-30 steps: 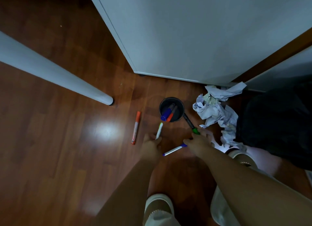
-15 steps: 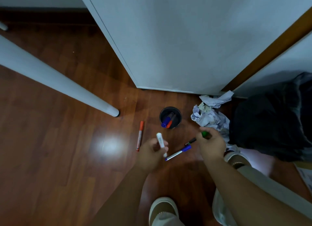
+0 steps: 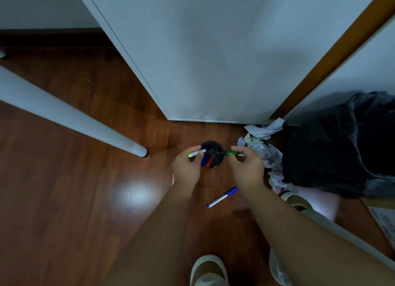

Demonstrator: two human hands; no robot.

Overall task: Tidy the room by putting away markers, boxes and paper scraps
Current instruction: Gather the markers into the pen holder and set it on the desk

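Note:
A black round cup [image 3: 215,145] stands on the wooden floor with a blue and an orange marker [image 3: 207,160] inside. My left hand [image 3: 186,168] holds a white marker with a yellow-green cap [image 3: 196,153] just over the cup's left rim. My right hand [image 3: 245,168] holds a black and green marker [image 3: 227,152] over the cup's right rim. A blue-capped white marker [image 3: 222,197] lies on the floor between my forearms. Crumpled paper scraps [image 3: 261,144] sit right of the cup. The orange marker seen earlier on the floor is hidden behind my left hand.
A white cabinet [image 3: 213,61] rises behind the cup. A white table leg [image 3: 70,119] slants to the floor at left. A black bag [image 3: 346,147] lies at right, a cardboard box edge [image 3: 382,219] beyond it. My shoes [image 3: 208,268] are at the bottom.
Both hands lifted their markers off the floor and carried them up to the cup's rim. The blue-capped marker stayed on the floor. The camera pulled back and up.

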